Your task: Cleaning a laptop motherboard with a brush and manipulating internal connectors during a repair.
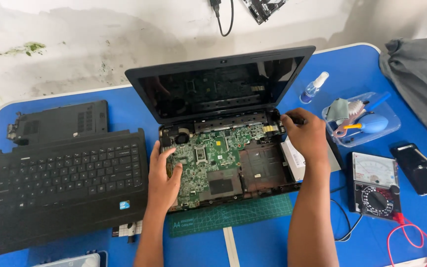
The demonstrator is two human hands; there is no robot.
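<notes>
Setting: blue bench (pixel 100 94) with a white rim, pushed against a stained white wall
Laptop: one opened laptop (pixel 223 128) stands mid-bench on a green cutting mat (pixel 233 215); its dark screen is tilted back and its top cover is off, so the green motherboard (pixel 213 153) lies bare inside the black base
Left hand: left hand (pixel 163 175) lies on the left edge of the motherboard, fingers spread and curled over the board, pressing rather than clamped on anything
Right hand: right hand (pixel 305 133) is at the back right corner of the base by the hinge, fingers pinched on a small dark part; what the part is cannot be made out
Container: one clear plastic tray (pixel 391 126) at the right holds a blue air blower, a brush, a grey cloth and a blue-handled tool, all piled together and partly covering one another
Counted: one removed keyboard cover (pixel 60 193) and one black bottom panel (pixel 60 121) to the left; one small spray bottle (pixel 315 88); one analogue multimeter (pixel 375 187) with red and black leads; one dark phone (pixel 416 168)
Cut off: grey cloth (pixel 418 74) at the right edge, a hanging cable at the top, and a clear box at the bottom edge are only partly in view
</notes>
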